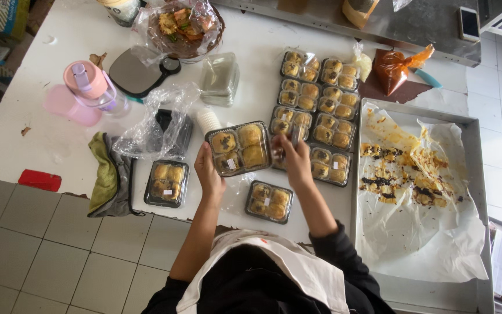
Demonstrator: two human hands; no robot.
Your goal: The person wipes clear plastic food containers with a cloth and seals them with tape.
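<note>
A clear plastic box (239, 148) holding four golden pastries sits at the middle of the white desk (47, 139), held up slightly between both hands. The left hand (209, 174) grasps its rim at about 8 o'clock, fingers curled over the near-left corner. The right hand (294, 160) meets the box's edge at 3 o'clock; it looks clenched around something small and silvery pressed to the lid seam, though what that is cannot be told.

To do this closing well, I judge the left hand should keep the base steady and level so the pastries do not slide, while the right hand presses lid and base flush at the seam before fastening, working along the edge rather than at one spot.

Just below, at 5 o'clock from the box, lies a closed box of pastries (269, 201); another closed one (167, 182) lies at 8 o'clock. At 1 to 2 o'clock a block of filled boxes (319, 96) is ranged in two columns. Further right, at 3 o'clock, a metal baking tray (476, 174) carries crumpled paper with dark crumbs. At 10 o'clock lie a crumpled plastic bag (152, 125), a pink bottle (85, 87) and a kitchen scale (137, 72); a green cloth (104, 171) hangs over the desk's edge at 9 o'clock.
</note>
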